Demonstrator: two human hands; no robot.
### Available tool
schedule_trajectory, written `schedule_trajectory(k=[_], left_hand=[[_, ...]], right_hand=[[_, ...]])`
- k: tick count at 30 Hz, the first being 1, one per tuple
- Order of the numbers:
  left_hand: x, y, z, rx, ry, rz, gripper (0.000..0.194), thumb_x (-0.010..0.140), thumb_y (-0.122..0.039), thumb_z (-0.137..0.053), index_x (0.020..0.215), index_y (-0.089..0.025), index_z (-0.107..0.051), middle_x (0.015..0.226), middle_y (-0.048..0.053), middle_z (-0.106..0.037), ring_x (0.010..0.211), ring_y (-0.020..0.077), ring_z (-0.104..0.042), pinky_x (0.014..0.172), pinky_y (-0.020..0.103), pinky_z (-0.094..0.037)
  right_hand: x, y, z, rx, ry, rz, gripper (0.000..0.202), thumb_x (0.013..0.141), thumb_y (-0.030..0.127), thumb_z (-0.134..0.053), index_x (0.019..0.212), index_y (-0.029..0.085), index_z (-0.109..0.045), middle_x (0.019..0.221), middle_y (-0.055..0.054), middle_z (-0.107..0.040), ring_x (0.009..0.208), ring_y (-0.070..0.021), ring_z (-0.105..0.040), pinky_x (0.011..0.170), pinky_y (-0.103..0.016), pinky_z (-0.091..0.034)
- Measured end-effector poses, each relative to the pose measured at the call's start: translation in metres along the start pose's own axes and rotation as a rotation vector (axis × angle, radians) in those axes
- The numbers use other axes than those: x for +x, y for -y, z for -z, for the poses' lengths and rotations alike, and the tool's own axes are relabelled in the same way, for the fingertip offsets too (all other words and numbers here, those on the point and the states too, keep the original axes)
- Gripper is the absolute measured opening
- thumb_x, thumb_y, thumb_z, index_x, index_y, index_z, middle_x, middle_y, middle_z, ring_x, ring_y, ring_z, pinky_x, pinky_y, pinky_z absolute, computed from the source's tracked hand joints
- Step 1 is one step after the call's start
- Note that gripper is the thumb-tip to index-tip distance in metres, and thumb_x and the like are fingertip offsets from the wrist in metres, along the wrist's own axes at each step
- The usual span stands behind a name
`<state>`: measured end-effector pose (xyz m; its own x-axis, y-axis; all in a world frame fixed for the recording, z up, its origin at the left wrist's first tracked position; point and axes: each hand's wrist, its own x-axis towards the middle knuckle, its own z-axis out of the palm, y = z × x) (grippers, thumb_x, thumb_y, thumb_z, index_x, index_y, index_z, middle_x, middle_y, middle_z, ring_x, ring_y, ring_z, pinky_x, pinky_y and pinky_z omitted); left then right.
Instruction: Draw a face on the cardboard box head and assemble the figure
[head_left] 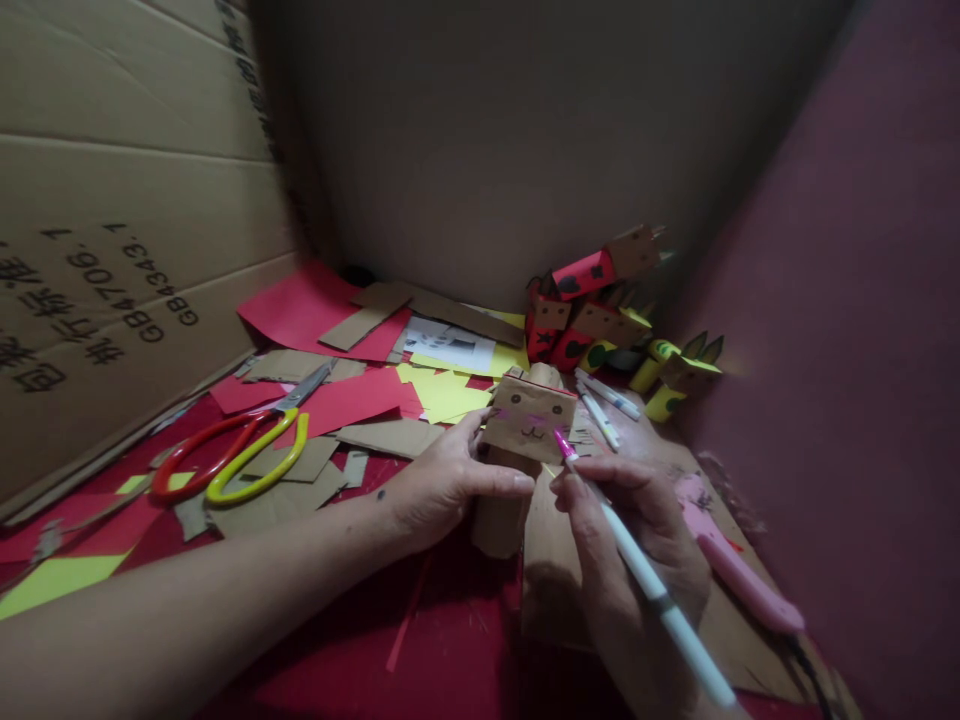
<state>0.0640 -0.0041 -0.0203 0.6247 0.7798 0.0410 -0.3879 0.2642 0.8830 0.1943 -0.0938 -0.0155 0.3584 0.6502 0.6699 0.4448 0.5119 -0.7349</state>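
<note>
A small cardboard figure with a flat face (517,418) stands in the middle, with drawn eyes, nose, mouth and pink marks on it. My left hand (450,480) grips the figure from its left side, thumb across the front below the face. In my right hand (630,550), closed around it, is a white marker (660,600) whose pink tip is at the right part of the face. Beneath the right hand lies a brown cardboard piece (551,580).
Red-and-yellow scissors (247,450) lie at left on paper and cardboard scraps (352,400). Finished-looking red and yellow figures (585,320) are piled at the back right. White markers (600,410) and a pink corded tool (742,580) lie at right.
</note>
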Motion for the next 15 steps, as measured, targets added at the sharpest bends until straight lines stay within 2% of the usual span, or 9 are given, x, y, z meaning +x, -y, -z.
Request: schedule_trajectory(k=[3, 7, 15], left_hand=[[-0.0008, 0.0002, 0.0006, 0.039, 0.019, -0.009, 0.072, 0.061, -0.014, -0.084, 0.124, -0.018, -0.05, 0.118, 0.012, -0.066, 0.113, 0.0334, -0.06, 0.088, 0.041, -0.046], [-0.0026, -0.0015, -0.0018, 0.065, 0.002, -0.009, 0.074, 0.061, -0.013, -0.084, 0.125, -0.018, -0.047, 0.119, 0.012, -0.066, 0.118, 0.0339, -0.057, 0.091, 0.041, -0.045], [-0.0038, -0.0025, -0.0029, 0.083, -0.006, -0.015, 0.072, 0.062, -0.014, -0.084, 0.124, -0.019, -0.047, 0.118, 0.012, -0.065, 0.119, 0.0344, -0.056, 0.092, 0.042, -0.044]], right_hand=[[-0.0001, -0.0018, 0.0, -0.005, 0.019, 0.003, 0.009, 0.088, 0.019, -0.063, 0.094, 0.025, -0.063, 0.062, 0.005, -0.063, 0.044, -0.0091, -0.058, 0.032, -0.017, -0.037], [-0.0001, -0.0036, -0.0004, -0.002, 0.027, 0.01, 0.009, 0.088, 0.019, -0.062, 0.094, 0.025, -0.062, 0.074, 0.002, -0.069, 0.051, -0.0093, -0.062, 0.031, -0.016, -0.033], [0.0014, -0.0036, -0.0015, -0.029, 0.014, 0.009, 0.007, 0.087, 0.019, -0.063, 0.091, 0.024, -0.062, 0.08, 0.0, -0.071, 0.063, -0.0116, -0.068, 0.036, -0.016, -0.038]])
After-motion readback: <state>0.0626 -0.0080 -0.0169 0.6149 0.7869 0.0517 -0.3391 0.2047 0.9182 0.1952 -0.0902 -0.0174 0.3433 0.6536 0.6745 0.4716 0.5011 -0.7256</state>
